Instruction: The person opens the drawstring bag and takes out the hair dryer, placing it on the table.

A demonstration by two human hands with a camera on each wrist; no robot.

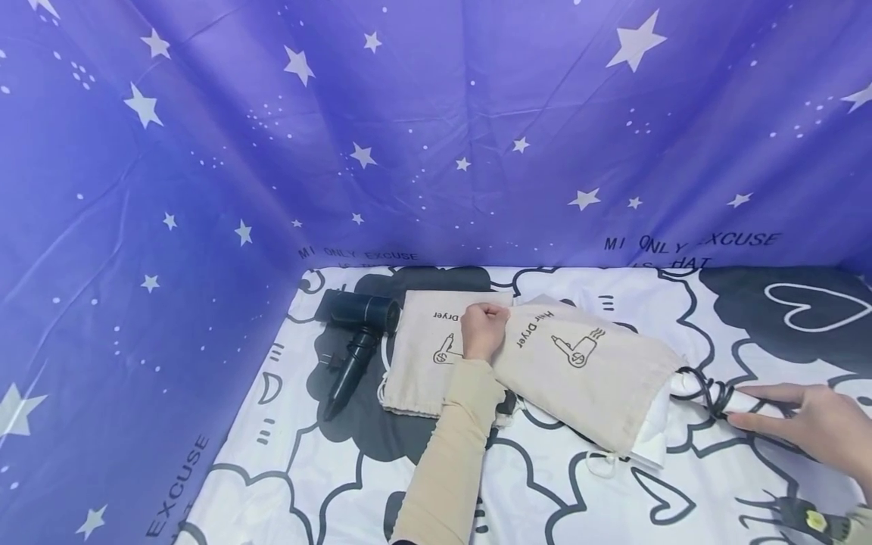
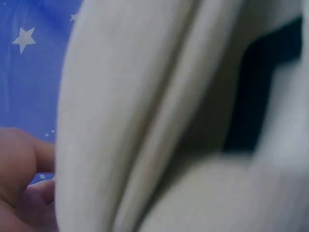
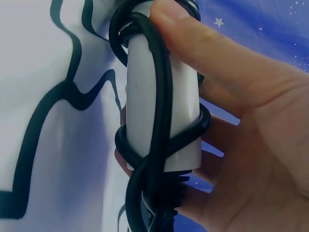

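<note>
A beige drawstring cloth bag [image 1: 599,378], printed "Hair Dryer", lies slanted with its mouth toward the right. My left hand [image 1: 485,330] grips the closed upper-left corner of this bag. Out of the mouth sticks the white handle of a hair dryer [image 1: 688,386], with a black cord wound around it; its head is hidden inside the bag. My right hand [image 1: 817,424] holds this handle, thumb on one side and fingers behind, as the right wrist view shows. Beige sleeve cloth fills most of the left wrist view, with part of the left hand [image 2: 21,179] at its edge.
A dark hair dryer [image 1: 357,341] with its cord around the handle lies at the left. Beside it is another stack of beige bags [image 1: 418,378], partly under my left arm. A patterned black-and-white cloth [image 1: 306,484] covers the surface; purple star curtains [image 1: 422,91] stand behind and left.
</note>
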